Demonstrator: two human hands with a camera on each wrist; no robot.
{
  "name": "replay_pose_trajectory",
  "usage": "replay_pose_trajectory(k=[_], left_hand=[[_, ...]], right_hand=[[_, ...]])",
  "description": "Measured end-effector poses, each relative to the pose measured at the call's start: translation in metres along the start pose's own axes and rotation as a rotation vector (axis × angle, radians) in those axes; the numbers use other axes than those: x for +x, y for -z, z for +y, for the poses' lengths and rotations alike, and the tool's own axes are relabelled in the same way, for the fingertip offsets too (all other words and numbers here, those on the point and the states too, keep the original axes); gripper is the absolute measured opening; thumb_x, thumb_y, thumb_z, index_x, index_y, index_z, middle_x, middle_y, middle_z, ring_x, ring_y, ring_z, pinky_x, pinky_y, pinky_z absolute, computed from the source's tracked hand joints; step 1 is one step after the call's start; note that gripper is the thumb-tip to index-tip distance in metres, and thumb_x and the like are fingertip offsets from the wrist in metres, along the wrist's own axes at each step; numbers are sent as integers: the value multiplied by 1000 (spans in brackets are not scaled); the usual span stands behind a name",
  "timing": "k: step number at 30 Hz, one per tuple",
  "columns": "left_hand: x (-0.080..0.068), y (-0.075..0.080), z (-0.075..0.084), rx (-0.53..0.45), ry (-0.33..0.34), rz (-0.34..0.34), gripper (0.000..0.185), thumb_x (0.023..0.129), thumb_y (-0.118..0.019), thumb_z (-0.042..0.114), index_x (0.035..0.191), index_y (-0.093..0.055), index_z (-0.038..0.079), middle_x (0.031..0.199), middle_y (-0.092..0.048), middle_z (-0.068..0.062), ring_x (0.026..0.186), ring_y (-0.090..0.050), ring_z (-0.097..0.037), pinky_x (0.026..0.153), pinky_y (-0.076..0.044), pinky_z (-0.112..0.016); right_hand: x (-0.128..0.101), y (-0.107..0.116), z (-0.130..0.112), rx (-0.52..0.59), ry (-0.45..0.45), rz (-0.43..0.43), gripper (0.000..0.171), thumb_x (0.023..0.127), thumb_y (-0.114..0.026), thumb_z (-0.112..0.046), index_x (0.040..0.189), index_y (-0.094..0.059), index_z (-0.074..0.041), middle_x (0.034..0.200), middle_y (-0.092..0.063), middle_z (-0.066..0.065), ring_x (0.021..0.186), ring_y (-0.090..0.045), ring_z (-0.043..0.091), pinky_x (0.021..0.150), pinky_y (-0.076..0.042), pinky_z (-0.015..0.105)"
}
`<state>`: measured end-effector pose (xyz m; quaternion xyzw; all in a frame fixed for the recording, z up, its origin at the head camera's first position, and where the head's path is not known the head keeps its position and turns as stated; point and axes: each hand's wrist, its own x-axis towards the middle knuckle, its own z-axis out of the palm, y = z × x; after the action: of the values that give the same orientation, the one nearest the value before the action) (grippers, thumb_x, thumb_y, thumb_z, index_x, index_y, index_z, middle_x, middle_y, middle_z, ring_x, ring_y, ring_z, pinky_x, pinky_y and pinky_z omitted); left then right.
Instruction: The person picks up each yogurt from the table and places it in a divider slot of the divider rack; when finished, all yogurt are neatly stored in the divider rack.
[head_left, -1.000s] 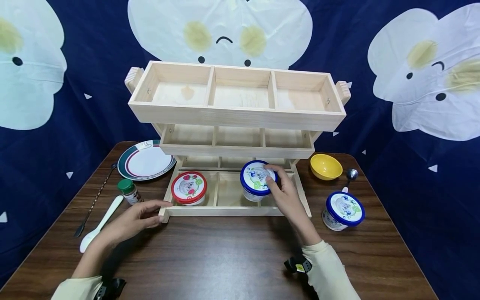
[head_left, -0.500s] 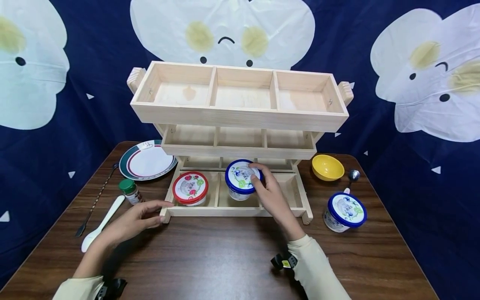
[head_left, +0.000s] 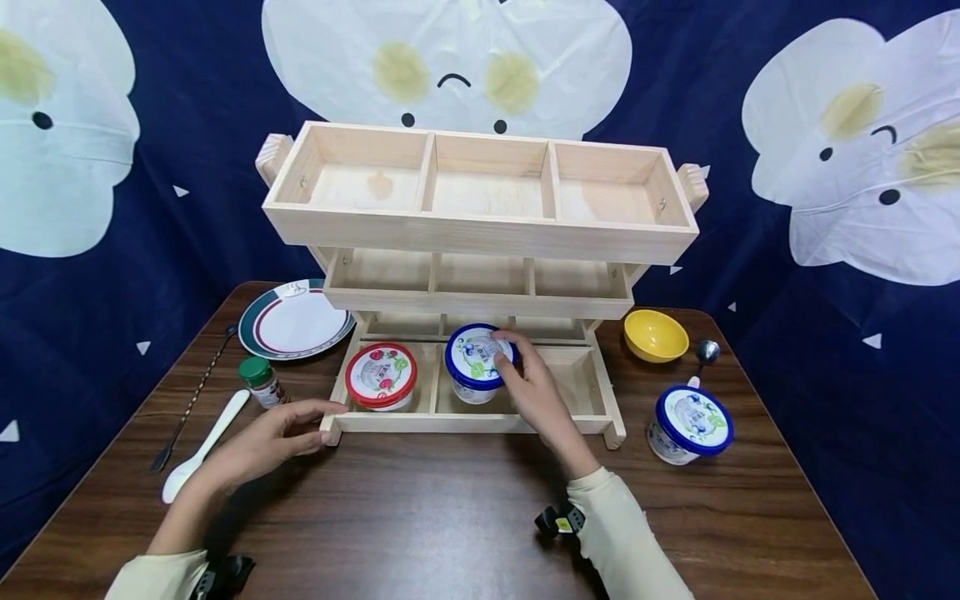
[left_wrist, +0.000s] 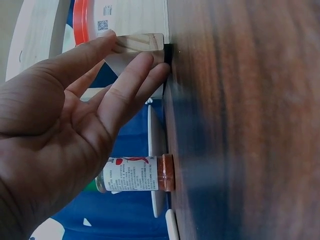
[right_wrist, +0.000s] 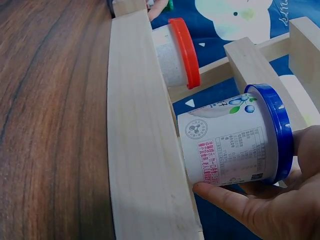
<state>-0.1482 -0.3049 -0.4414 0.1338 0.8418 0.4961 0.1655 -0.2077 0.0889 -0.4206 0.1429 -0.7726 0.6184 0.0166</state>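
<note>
My right hand (head_left: pixel 531 385) holds a white tub with a blue lid (head_left: pixel 476 358), printed with blueberries, over the middle compartment of the wooden rack's bottom tray (head_left: pixel 465 423). In the right wrist view, one finger lies along the side of the tub (right_wrist: pixel 225 142) near its base, while other fingers are at the lid. A red-lidded tub (head_left: pixel 380 375) stands in the left compartment. My left hand (head_left: pixel 266 437) touches the tray's front left corner with extended fingers; the wood end (left_wrist: pixel 140 42) shows between its digits in the left wrist view.
Two upper trays (head_left: pixel 480 233) overhang the bottom one. To the left lie a plate (head_left: pixel 296 321), a green-capped spice jar (head_left: pixel 261 382), a white spoon (head_left: pixel 202 450) and a twisted bar spoon (head_left: pixel 198 392). A yellow bowl (head_left: pixel 655 335), metal spoon (head_left: pixel 707 352) and second blue-lidded tub (head_left: pixel 690 423) stand right.
My right hand has carried the blue-lidded tub leftward from the divider to the middle compartment, then slightly lower. My left hand has stayed at the tray's corner.
</note>
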Motion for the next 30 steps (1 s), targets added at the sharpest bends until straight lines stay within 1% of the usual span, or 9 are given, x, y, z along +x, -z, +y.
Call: replay_pose_trajectory(k=[4, 6, 12, 15, 17, 20, 24, 26, 30], left_hand=[[0, -1, -1, 6, -4, 0, 41, 107, -66, 5, 148, -62, 2, 143, -66, -22, 120, -64, -31, 90, -56, -28], [0, -1, -1, 4, -3, 0, 41, 107, -66, 4, 148, -62, 2, 143, -66, -23, 120, -64, -31, 90, -56, -28], [-1, -1, 0, -5, -3, -4, 42, 107, -67, 6, 149, -62, 1, 144, -65, -24, 121, -64, -31, 91, -56, -27], [-1, -1, 1, -2, -2, -2, 42, 108, -67, 6, 149, -62, 2, 144, -65, -23, 121, -64, -31, 91, -55, -27], [-1, -1, 1, -2, 0, -1, 42, 108, -67, 5, 149, -62, 2, 143, -66, -23, 120, -64, -31, 91, -55, -27], [-1, 0, 1, -16, 5, -4, 42, 108, -66, 4, 149, -61, 1, 143, -65, -23, 119, -64, -31, 91, -56, -27], [0, 1, 1, -24, 6, -6, 42, 108, -66, 3, 150, -61, 1, 144, -65, -24, 118, -64, -30, 91, -56, -28], [0, 1, 1, -21, 6, -8, 42, 108, -66, 4, 150, -61, 1, 144, -64, -24, 119, -64, -31, 91, -56, -28], [0, 1, 1, -3, 8, -4, 42, 108, -66, 5, 150, -61, 1, 146, -64, -24, 122, -64, -32, 92, -55, -27]], right_hand=[[1, -2, 4, -10, -14, -1, 38, 112, -54, -13, 150, -56, -5, 156, -52, 23, 133, -57, 35, 111, -47, 50], [1, -4, 6, -24, -19, -2, 38, 112, -54, -13, 149, -56, -6, 154, -53, 23, 131, -58, 35, 108, -49, 49], [1, -7, 8, -75, -47, -13, 37, 113, -55, -16, 149, -57, -9, 142, -61, 21, 114, -65, 30, 91, -57, 46], [0, -9, 10, -101, -48, -28, 37, 113, -55, -16, 148, -58, -8, 136, -64, 21, 106, -65, 26, 85, -57, 42], [1, -9, 12, -120, -42, -38, 37, 113, -55, -16, 148, -58, -6, 136, -64, 20, 107, -64, 25, 86, -56, 41], [1, -10, 13, -157, -3, -40, 36, 112, -56, -14, 146, -60, -4, 141, -63, 20, 115, -63, 28, 95, -54, 44], [1, -9, 11, -260, 65, -56, 36, 110, -59, -14, 144, -63, -2, 149, -59, 20, 132, -58, 34, 110, -48, 53], [1, -8, 10, -314, 92, -60, 36, 108, -59, -13, 142, -64, -1, 152, -57, 21, 139, -55, 35, 115, -44, 54], [0, -7, 5, -388, 115, -28, 36, 106, -59, -13, 138, -67, -1, 158, -53, 23, 149, -48, 37, 121, -39, 53]])
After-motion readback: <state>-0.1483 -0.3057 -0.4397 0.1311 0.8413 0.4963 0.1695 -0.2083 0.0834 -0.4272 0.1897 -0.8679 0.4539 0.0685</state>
